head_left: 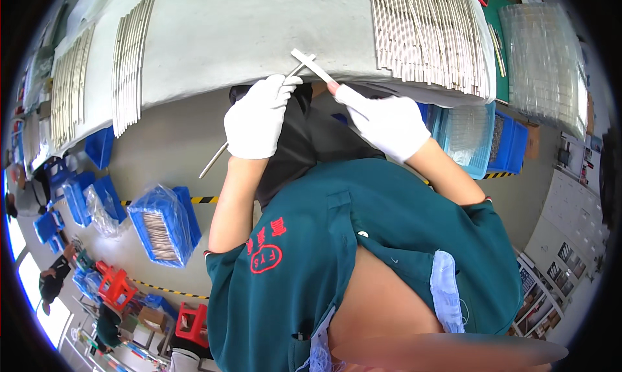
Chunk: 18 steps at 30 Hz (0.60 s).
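At the desk's point(259, 22) near edge, our left fingers point(284, 90) grip a metal rod point(214, 161), our right fingers point(348, 96) a white strip point(313, 66); red lettering point(278, 227) marks our green shirt point(402, 191).

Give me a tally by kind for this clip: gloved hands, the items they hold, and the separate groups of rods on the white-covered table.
Gloved hands: 2 (left hand, right hand)
Metal rod in the left hand: 1
White strip in the right hand: 1
Rod groups on the table: 3 (far-left group, inner-left group, right group)
Total: 7
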Available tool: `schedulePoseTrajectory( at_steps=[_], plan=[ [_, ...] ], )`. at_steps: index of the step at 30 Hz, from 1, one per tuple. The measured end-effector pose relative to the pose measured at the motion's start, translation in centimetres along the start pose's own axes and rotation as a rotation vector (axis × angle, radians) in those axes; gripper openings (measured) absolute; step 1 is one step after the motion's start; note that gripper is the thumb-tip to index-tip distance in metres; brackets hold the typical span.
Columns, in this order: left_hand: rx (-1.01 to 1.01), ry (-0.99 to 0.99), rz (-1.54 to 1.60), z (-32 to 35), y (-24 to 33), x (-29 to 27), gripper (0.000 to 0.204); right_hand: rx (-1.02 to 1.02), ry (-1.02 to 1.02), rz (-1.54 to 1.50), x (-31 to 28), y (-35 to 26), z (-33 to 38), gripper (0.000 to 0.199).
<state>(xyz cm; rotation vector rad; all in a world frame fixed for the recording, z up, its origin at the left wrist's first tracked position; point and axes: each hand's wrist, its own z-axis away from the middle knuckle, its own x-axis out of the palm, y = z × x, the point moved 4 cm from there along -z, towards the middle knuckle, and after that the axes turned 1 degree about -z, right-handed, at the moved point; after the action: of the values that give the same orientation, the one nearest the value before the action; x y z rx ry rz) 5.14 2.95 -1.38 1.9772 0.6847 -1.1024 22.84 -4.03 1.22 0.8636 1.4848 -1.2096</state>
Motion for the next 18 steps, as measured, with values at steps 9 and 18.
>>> schedulePoseTrajectory(
  at_steps=[9, 18],
  plan=[
    [-0.132, -0.175, 0.006, -0.2, 0.3, -0.2, 0.018, -0.013, 0.135, 0.036, 0.5, 0.3, -0.4, 0.049],
    [-0.145, -0.209, -0.073, -0.2, 0.4, -0.1, 0.017, -0.054, 0.103, 0.096, 0.5, 0.5, -0.8, 0.045]
  ],
)
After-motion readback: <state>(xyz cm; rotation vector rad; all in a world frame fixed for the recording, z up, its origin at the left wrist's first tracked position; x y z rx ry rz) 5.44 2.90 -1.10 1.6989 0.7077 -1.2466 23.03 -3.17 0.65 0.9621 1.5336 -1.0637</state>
